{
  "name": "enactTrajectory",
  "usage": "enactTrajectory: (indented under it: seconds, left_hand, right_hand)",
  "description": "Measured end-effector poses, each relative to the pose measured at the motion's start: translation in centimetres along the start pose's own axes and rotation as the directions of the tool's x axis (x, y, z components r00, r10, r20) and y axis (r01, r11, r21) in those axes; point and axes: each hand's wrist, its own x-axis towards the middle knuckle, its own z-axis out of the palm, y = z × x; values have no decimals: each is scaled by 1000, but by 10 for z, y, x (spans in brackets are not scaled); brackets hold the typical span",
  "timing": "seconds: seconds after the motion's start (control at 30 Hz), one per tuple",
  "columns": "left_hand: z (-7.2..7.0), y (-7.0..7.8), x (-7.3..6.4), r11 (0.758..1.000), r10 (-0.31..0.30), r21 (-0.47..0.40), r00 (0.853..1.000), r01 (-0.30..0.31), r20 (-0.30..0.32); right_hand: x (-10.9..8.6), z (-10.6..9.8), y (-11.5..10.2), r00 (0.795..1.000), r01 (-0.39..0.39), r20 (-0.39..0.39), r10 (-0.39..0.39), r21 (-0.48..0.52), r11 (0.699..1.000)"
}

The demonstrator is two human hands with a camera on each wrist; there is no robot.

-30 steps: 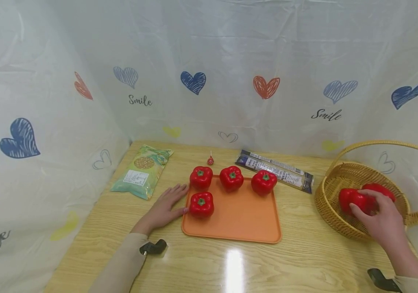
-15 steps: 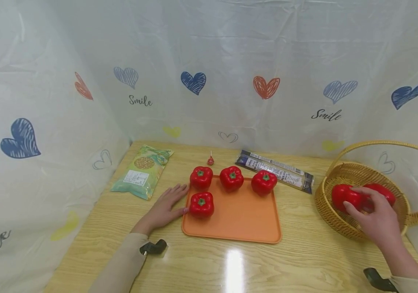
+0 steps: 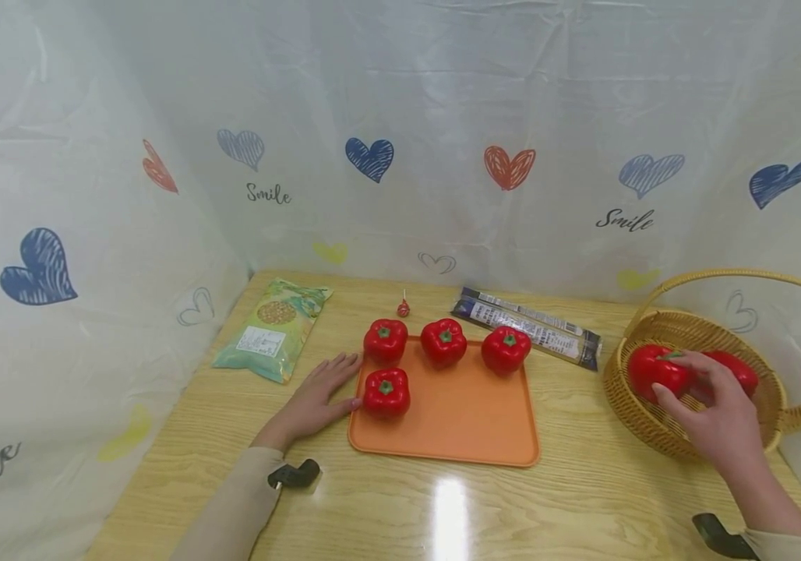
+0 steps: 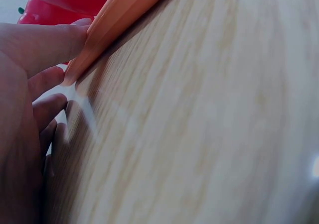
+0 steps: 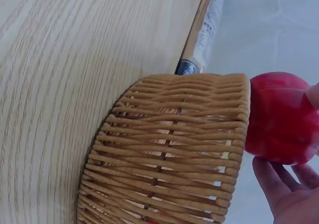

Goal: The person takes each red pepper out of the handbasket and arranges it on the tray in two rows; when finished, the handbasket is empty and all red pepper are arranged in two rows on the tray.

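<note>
- The head view looks forward and down from above the near edge of the worktop (image 3: pixel 400 506), taking in the orange tray (image 3: pixel 464 421), the wicker basket (image 3: pixel 642 425) at far right and the heart-printed backdrop.
- The left wrist view sits very low and close, almost skimming the wood, facing along the left hand (image 4: pixel 22 99) to the tray's edge (image 4: pixel 114 20).
- The right wrist view, turned sideways, looks closely at the basket's outer wall (image 5: pixel 169 149) from just beside it.
- Each wrist view shares its spot with the head view; the two wrist views share only the wood.
</note>
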Motion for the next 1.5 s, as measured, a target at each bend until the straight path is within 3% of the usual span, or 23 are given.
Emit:
enactTrajectory:
  seconds: [0.27,0.6,0.97,1.33,1.5]
  left_hand:
    - [0,-1,0,1000,-2,-1,1000,2,-2]
    - [0,1,0,1000,-1,6,1000,1,-1]
    - [-1,2,0,1000,-5,15,1000,5,4]
    - [0,0,1,1000,-5,16,1000,5,6]
    - [0,0,1,1000,-7,18,1000,7,10]
  right_hand:
    - [-1,7,-9,999,36,-14,-36,49,998]
    - [-1,24,-22,988,155,-9,-155,134,979]
    - [-1,47,-25,978,204,11,-209,189,961]
    - [-5,63,-37,959,276,23,-282,135,952]
    - [-6,73,-41,952,293,38,-303,170,941]
